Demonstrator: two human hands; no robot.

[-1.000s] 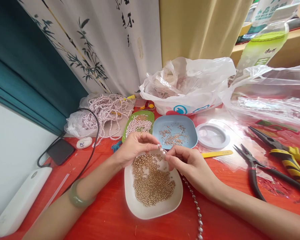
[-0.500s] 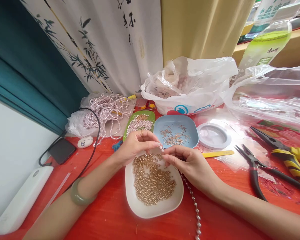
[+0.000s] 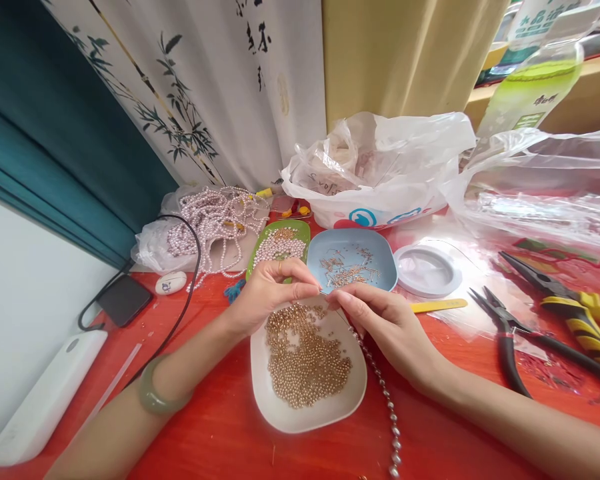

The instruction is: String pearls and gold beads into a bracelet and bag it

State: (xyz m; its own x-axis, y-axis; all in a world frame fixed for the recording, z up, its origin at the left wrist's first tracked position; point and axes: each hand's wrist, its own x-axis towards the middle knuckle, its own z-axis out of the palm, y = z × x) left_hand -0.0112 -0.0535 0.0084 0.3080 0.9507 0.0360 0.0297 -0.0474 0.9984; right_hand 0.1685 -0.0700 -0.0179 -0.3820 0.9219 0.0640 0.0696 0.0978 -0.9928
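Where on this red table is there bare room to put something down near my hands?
Bare red table shows left of the white dish, toward the black cable, and right of the beaded chain up to the black pliers. It is crowded behind the left hand and right hand: green dish, blue dish, plastic bags.

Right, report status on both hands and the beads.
Left hand and right hand pinched together over white dish of small gold beads. Beaded strand trails from right hand. Nothing between them.
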